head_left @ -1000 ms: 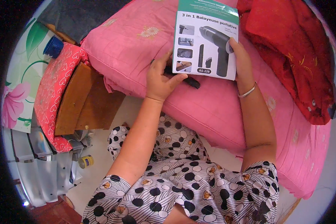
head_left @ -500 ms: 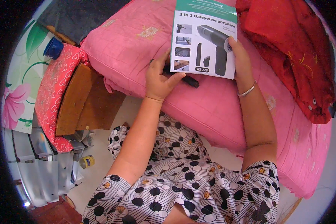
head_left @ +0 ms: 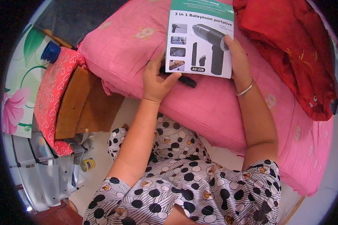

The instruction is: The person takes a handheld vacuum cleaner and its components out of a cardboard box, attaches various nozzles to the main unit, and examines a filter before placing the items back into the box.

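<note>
Holding the white and green box flat on the pink bed, I am sliding it slightly further away than a moment ago. My right hand is gripping its edge, fingers closed; my left hand is curling around a black brush piece just below it.

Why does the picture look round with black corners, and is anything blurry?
Head view: a fisheye lens bends straight edges and leaves a black rim; soft, even daylight, no harsh glare; the white-and-green cardboard box and pink quilted bedcover are sharp mid-frame, while the flower-patterned sheet near the edge looks stretched.
</note>
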Available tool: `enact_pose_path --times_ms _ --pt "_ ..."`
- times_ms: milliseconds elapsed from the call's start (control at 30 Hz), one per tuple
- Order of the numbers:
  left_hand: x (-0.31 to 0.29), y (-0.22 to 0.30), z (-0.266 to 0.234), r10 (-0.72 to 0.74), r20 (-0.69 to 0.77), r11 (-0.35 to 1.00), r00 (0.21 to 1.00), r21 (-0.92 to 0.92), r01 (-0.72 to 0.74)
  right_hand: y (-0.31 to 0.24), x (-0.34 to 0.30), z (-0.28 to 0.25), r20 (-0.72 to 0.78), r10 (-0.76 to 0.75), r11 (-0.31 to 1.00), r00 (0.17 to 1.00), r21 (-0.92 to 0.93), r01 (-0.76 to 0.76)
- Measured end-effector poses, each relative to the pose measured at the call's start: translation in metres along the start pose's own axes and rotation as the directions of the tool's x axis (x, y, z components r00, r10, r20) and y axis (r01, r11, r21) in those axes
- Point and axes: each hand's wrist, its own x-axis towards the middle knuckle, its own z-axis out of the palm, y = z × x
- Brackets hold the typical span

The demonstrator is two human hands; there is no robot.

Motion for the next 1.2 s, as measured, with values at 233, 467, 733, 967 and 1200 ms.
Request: enact_pose_path --times_ms 233,467,733,967,1200 --pt "0.0 -0.002 0.002 0.012 -0.011 0.998 1.0 0.067 -0.011 -0.002 -0.001 -0.001 -0.025 -0.023 0.999 0.999 -0.045 0.022" --pt "0.004 0.002 -0.003 0.005 -0.017 0.996 1.0 0.092 -0.003 -0.003 0.005 0.003 -0.004 -0.05 0.993 0.999 -0.105 0.05" --pt "0.011 0.034 -0.017 -0.034 0.019 0.999 0.999 0.042 0.033 -0.008 -0.005 0.023 -0.055 -0.075 0.976 0.996 -0.209 0.062" --pt "0.012 0.04 -0.03 -0.034 0.031 0.999 0.999 0.015 0.034 -0.01 -0.013 0.035 -0.013 -0.09 0.979 0.996 -0.183 0.086" --pt "0.013 0.047 -0.041 0.065 -0.04 0.99 0.997 0.129 -0.06 -0.022 -0.025 0.052 0.017 -0.159 0.94 0.987 -0.303 0.157"
